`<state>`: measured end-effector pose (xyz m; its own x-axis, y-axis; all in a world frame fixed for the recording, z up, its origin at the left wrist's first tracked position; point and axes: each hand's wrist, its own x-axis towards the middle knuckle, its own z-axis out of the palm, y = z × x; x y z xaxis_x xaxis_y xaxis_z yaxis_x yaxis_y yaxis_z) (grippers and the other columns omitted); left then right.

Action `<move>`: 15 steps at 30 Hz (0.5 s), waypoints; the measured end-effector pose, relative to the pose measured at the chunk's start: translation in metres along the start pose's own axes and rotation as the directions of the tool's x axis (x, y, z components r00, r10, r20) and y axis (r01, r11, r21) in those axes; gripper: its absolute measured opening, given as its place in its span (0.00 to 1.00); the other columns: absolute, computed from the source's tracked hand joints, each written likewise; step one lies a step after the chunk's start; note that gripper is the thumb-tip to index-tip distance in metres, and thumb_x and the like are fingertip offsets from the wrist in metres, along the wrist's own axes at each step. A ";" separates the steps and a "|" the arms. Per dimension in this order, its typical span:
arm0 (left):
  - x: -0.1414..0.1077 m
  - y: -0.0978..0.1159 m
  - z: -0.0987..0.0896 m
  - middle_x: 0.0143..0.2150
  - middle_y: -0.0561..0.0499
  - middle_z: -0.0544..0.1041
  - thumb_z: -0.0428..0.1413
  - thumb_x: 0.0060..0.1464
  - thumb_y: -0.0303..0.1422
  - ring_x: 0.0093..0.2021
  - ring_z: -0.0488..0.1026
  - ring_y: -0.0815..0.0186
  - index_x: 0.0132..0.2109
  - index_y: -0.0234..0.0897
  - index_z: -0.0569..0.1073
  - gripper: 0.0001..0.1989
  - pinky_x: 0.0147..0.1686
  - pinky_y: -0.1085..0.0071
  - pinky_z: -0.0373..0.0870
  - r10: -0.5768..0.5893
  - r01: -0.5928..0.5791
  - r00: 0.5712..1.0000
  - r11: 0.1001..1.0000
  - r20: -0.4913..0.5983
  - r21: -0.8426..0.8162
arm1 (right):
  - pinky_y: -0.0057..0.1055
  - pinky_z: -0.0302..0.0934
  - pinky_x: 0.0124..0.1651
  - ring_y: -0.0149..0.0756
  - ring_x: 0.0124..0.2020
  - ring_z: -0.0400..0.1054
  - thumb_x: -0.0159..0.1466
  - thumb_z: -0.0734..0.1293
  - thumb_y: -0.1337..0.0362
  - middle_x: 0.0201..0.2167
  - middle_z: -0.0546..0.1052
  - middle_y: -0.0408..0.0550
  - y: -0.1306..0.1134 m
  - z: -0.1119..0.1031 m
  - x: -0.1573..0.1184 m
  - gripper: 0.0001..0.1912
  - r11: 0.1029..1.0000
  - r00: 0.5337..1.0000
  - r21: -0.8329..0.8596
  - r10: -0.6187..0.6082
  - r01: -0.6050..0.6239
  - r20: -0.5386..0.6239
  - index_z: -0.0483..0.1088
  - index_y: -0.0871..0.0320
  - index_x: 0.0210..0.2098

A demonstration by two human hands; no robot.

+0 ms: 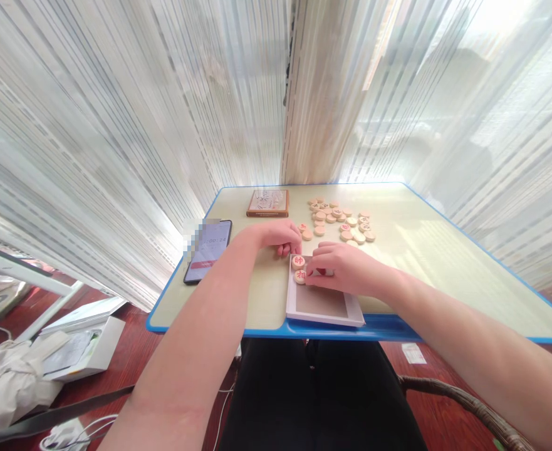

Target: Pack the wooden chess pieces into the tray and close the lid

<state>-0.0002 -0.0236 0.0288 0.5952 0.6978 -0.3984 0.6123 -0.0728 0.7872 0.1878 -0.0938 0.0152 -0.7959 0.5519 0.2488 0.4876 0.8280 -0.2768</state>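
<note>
Phone (207, 252): on the surface (445, 263), left of the tray (322, 305).
Left hand (282, 235): at the tray's far left corner, fingers curled; I cannot tell if they grasp something.
Two pieces (300, 276): inside the tray, along its left wall, their row running near to far.
Loose pieces (336, 213): beyond the tray.
Right hand (344, 266): over the tray; its bent fingers meet the nearer piece from the right, grip unclear.

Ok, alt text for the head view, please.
Right hand inside an open tray beside two red-marked discs, left hand by the tray's far edge. Also on the table: loose discs, a box, a phone.
</note>
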 end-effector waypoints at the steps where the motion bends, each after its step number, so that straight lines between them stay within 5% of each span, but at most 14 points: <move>1: 0.000 0.000 0.000 0.16 0.53 0.69 0.51 0.36 0.24 0.19 0.65 0.73 0.23 0.32 0.75 0.08 0.19 0.78 0.61 0.001 -0.001 1.000 1.000 -0.004 0.001 | 0.28 0.54 0.29 0.33 0.29 0.64 0.63 0.63 0.55 0.25 0.72 0.48 0.000 0.000 0.000 0.14 1.000 1.000 -0.006 0.011 -0.011 0.002 0.75 0.56 0.30; 15: 0.000 0.003 0.000 0.16 0.52 0.69 0.50 0.35 0.24 0.19 0.64 0.73 0.22 0.32 0.75 0.09 0.20 0.77 0.62 -0.030 0.030 1.000 0.999 -0.005 0.024 | 0.27 0.48 0.27 0.31 0.28 0.63 0.62 0.65 0.56 0.23 0.70 0.45 -0.003 0.002 0.005 0.14 0.993 0.994 -0.058 0.104 -0.102 0.022 0.73 0.56 0.25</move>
<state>0.0017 -0.0242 0.0315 0.5741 0.7032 -0.4196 0.6425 -0.0692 0.7631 0.1816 -0.0938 0.0155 -0.7486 0.6326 0.1986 0.5866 0.7716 -0.2461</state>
